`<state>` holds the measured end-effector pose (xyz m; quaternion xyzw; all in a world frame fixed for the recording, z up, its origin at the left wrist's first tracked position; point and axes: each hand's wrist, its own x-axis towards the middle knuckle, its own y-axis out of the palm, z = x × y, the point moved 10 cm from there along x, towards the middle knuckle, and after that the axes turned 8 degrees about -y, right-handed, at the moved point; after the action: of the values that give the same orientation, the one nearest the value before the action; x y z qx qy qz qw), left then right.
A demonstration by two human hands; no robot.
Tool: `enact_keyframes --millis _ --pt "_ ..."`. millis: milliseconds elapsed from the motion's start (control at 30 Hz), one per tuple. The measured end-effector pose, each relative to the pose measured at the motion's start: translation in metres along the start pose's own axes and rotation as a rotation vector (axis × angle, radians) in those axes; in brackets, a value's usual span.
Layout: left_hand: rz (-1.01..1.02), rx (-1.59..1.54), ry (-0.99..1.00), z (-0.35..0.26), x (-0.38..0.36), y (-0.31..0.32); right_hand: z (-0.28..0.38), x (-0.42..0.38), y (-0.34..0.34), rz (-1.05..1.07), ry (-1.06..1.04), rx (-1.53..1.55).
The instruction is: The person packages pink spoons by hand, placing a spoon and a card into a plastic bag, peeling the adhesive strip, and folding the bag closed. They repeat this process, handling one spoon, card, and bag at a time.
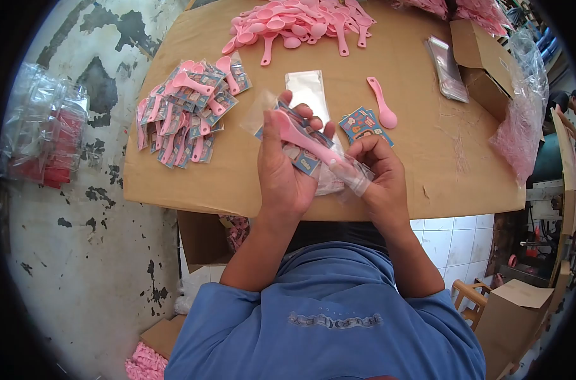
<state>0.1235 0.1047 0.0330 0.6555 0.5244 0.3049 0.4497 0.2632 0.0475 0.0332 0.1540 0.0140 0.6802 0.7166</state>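
A pink spoon (307, 140) lies with a printed card (304, 161) in a clear plastic bag, held between my two hands over the near part of the table. My left hand (285, 171) supports the spoon's bowl end, thumb on one side and fingers curled behind. At the handle end, my right hand (383, 180) pinches the bag's clear end (356, 180). Just beyond my hands is a stack of clear bags (307, 85), partly covered by my left fingers. Blue printed cards (366, 125) rest beyond my right hand, beside a single loose pink spoon (382, 104).
Bagged spoons with cards (183, 111) are heaped at the table's left. A large pile of loose pink spoons (300, 22) covers the far side. More clear bags (446, 68) lie near an open cardboard box (481, 63) at right. Red packets (60, 139) hang at the left wall.
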Motion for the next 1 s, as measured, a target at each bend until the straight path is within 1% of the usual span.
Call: enact_keyframes --millis 33,167,233,300,367,433,500,567,633,667,767,800,900,933,1000 --pt "-0.002 0.018 -0.025 0.004 -0.002 0.003 -0.002 0.002 0.001 0.001 -0.017 -0.048" --pt "0.054 -0.031 -0.145 0.02 -0.002 0.006 -0.009 0.006 0.008 -0.001 -0.005 0.011" --pt "0.051 -0.022 -0.159 0.02 0.0 0.001 -0.009 0.009 0.008 -0.03 -0.01 0.034" --pt "0.049 -0.01 -0.172 0.019 0.002 -0.003 -0.01 0.011 0.009 -0.028 -0.072 0.047" --pt "0.007 0.058 -0.159 0.015 0.002 -0.007 0.001 0.012 0.007 -0.028 -0.175 -0.076" --pt "-0.011 0.09 -0.152 0.01 0.003 -0.006 0.027 0.011 0.003 -0.029 -0.317 -0.334" --pt "-0.007 0.085 -0.147 0.004 0.006 -0.002 0.056 0.006 0.011 0.127 -0.572 -0.55" --pt "-0.015 0.083 -0.161 -0.001 0.007 -0.001 0.069 0.0 0.004 0.193 -0.684 -0.591" --pt "-0.003 0.066 -0.192 -0.003 0.007 0.001 0.074 0.001 -0.011 0.167 -0.658 -0.463" --pt "0.011 0.05 -0.217 -0.002 0.006 0.002 0.072 0.004 -0.021 0.051 -0.582 -0.488" --pt "0.042 0.035 -0.308 0.011 0.001 0.014 0.09 0.014 -0.003 0.127 -0.686 -0.915" --pt "0.051 0.037 -0.339 0.016 -0.001 0.018 0.09 0.013 0.007 0.197 -0.732 -1.024" --pt "0.081 0.008 -0.492 0.039 -0.012 0.02 0.094 0.006 0.038 0.345 -0.878 -0.969" --pt "0.103 0.022 -0.544 0.045 -0.016 0.015 0.096 0.006 0.04 0.353 -0.852 -0.892" --pt "0.114 0.004 -0.53 0.04 -0.018 0.021 0.099 0.01 0.034 0.343 -0.792 -0.785"
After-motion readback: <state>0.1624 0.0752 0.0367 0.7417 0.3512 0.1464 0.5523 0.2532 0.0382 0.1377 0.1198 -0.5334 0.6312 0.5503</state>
